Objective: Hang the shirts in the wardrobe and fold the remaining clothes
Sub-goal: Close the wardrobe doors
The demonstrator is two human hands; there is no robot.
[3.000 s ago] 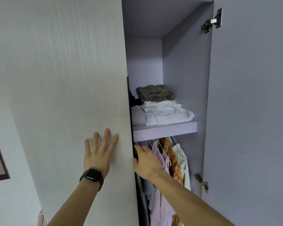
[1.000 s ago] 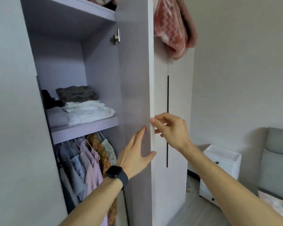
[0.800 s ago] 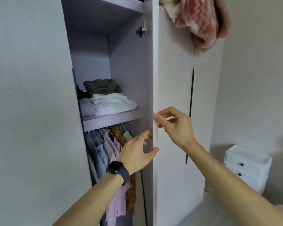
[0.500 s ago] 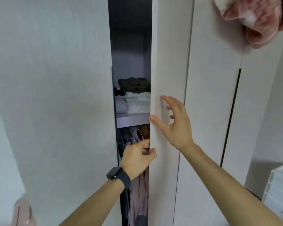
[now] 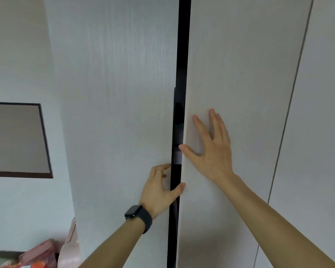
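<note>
Closing the wardrobe (image 5: 240, 219) is judged to be the step in hand: its two door leaves stand almost together, with only a narrow dark gap (image 5: 182, 55) running down the centre of the frame.

**Hand state**
- The right hand (image 5: 213, 151) lies open and flat on the face of the right door (image 5: 236, 74), right of centre. Its fingers are spread and straight, and the thumb sits at the door's free edge.
- The left hand (image 5: 159, 192), below centre, has its fingers curled at the free edge of the left door (image 5: 114, 113). Its thumb (image 5: 180, 187) reaches across the gap to touch the right door's edge. Whether the fingers hook round the edge or only rest on the face cannot be determined.
- A dark smartwatch (image 5: 138, 215) is on the left wrist.

**Location of task items**
- No shirts are visible. The gap shows only darkness and a pale strip (image 5: 177, 157) that cannot be identified.
- Pink and orange fabric (image 5: 37, 256) lies at the lower left of the frame, apart from the wardrobe. It may be clothing left to fold.

**Handling**
- Each door appears to be a stiff, flat, smooth panel with no handle in view, likely light to swing on its hinges. It is best pushed with a flat palm on the face, or pulled by the free vertical edge.
- A thumb lying across the gap risks being pinched.
- The fabric looks soft and limp. It would be taken up by a bunched fold or a seam.

**Surroundings**
- A dark-framed panel (image 5: 16, 138) hangs at the left.
- A further door panel (image 5: 321, 132) is at the far right.
</note>
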